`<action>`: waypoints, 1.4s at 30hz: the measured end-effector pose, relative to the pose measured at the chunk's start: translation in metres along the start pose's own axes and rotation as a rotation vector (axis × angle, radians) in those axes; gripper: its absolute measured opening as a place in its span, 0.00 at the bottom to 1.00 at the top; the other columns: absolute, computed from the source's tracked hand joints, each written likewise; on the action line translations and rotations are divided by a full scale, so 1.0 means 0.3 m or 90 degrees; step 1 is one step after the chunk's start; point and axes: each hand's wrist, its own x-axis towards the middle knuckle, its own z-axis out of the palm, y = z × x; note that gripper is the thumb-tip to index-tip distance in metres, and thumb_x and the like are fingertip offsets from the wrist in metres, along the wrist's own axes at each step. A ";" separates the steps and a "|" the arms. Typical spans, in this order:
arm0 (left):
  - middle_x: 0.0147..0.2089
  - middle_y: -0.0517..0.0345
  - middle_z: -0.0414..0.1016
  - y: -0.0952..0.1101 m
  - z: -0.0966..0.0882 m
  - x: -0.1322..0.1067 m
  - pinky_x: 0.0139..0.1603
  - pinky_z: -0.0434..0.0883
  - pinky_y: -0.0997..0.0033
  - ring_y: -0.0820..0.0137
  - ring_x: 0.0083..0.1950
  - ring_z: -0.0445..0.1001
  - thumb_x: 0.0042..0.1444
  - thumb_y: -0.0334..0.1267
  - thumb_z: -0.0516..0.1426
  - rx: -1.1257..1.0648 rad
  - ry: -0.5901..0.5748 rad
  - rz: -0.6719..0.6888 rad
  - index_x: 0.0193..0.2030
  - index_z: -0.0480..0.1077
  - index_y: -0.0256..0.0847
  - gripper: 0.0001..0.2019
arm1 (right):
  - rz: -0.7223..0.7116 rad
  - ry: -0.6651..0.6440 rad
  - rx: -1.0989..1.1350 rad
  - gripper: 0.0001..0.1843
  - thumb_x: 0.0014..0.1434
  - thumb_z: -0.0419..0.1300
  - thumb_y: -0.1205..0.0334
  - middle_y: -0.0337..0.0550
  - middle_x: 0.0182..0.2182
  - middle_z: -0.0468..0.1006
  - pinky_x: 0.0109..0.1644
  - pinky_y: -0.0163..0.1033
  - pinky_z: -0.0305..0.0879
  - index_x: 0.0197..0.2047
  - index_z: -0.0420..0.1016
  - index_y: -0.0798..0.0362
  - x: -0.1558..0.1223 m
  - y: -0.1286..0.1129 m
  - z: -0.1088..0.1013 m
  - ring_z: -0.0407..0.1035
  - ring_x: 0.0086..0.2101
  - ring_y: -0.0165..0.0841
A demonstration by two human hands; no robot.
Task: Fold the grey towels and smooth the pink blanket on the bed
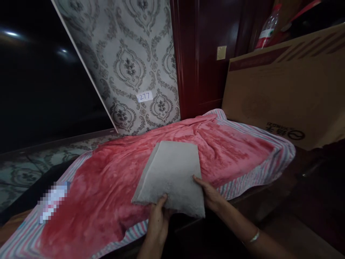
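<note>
A person's two bare hands hold a folded gray cloth above a pink blanket, seen from head height looking down. The left hand grips the cloth's near edge, thumb on top and fingers underneath. The right hand pinches its right edge, thumb on top; the fingers behind are mostly hidden. A pale bracelet circles the right wrist. The cloth is roughly square, its left side showing a second layer.

The pink blanket spreads wrinkled beneath, with a striped sheet showing around its borders. At the blanket's left end lies a small item, blurred out. Behind, a patterned gray wall bears a paper label reading 277. A large black screen fills the upper left. To the right are a dark red panel with a switch plate, a big sheet of cardboard, and a red-capped bottle near its top edge.
</note>
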 end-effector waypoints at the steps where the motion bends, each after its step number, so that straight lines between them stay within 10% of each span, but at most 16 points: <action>1: 0.46 0.51 0.82 -0.016 -0.015 -0.009 0.41 0.81 0.63 0.63 0.41 0.82 0.50 0.24 0.62 -0.009 0.003 -0.012 0.56 0.70 0.42 0.25 | -0.002 0.023 0.015 0.25 0.48 0.70 0.48 0.51 0.41 0.84 0.55 0.50 0.71 0.45 0.77 0.54 -0.002 0.004 0.003 0.77 0.45 0.46; 7: 0.48 0.51 0.82 0.025 -0.048 -0.006 0.48 0.80 0.66 0.65 0.44 0.82 0.55 0.26 0.60 -0.133 -0.032 -0.026 0.56 0.72 0.41 0.21 | 0.009 0.111 0.035 0.17 0.46 0.70 0.61 0.49 0.36 0.84 0.52 0.47 0.73 0.40 0.78 0.57 -0.012 0.000 0.031 0.79 0.38 0.43; 15: 0.46 0.54 0.83 0.053 -0.020 0.022 0.47 0.81 0.61 0.67 0.39 0.82 0.54 0.21 0.60 -0.146 0.024 -0.052 0.57 0.71 0.44 0.24 | -0.065 0.078 0.005 0.19 0.52 0.67 0.50 0.49 0.36 0.83 0.50 0.48 0.74 0.43 0.77 0.55 -0.023 0.025 0.011 0.78 0.38 0.42; 19: 0.42 0.56 0.82 0.057 -0.019 0.021 0.43 0.81 0.64 0.70 0.37 0.81 0.55 0.20 0.57 -0.138 0.028 -0.030 0.53 0.73 0.43 0.21 | -0.242 0.180 -0.207 0.24 0.58 0.59 0.46 0.49 0.40 0.82 0.47 0.53 0.74 0.51 0.74 0.52 -0.039 0.076 -0.110 0.77 0.39 0.43; 23: 0.44 0.55 0.82 0.062 0.007 0.011 0.39 0.81 0.66 0.69 0.39 0.81 0.55 0.22 0.58 -0.148 0.016 -0.007 0.49 0.73 0.41 0.17 | -0.619 0.295 -0.612 0.28 0.57 0.57 0.61 0.51 0.57 0.74 0.63 0.58 0.63 0.62 0.69 0.50 -0.044 0.082 -0.186 0.68 0.57 0.44; 33: 0.40 0.54 0.81 0.068 0.031 -0.002 0.36 0.80 0.67 0.67 0.37 0.80 0.50 0.23 0.58 -0.164 0.057 -0.002 0.49 0.72 0.41 0.20 | -0.843 -0.009 -1.001 0.31 0.64 0.53 0.63 0.47 0.61 0.73 0.68 0.56 0.56 0.70 0.61 0.44 0.068 0.050 -0.101 0.64 0.62 0.39; 38: 0.39 0.55 0.80 0.009 -0.022 0.004 0.41 0.79 0.58 0.61 0.41 0.80 0.45 0.32 0.59 -0.143 -0.040 0.085 0.44 0.73 0.43 0.17 | -0.856 -0.033 -0.851 0.22 0.67 0.51 0.60 0.46 0.53 0.80 0.64 0.53 0.63 0.61 0.73 0.43 0.086 -0.019 -0.074 0.72 0.55 0.37; 42: 0.36 0.53 0.79 -0.052 -0.101 0.032 0.55 0.73 0.48 0.54 0.47 0.78 0.36 0.28 0.61 0.171 -0.067 0.266 0.33 0.74 0.43 0.13 | -0.860 -0.074 -0.676 0.16 0.66 0.56 0.53 0.47 0.45 0.84 0.54 0.49 0.72 0.52 0.80 0.45 0.048 -0.158 -0.009 0.77 0.47 0.40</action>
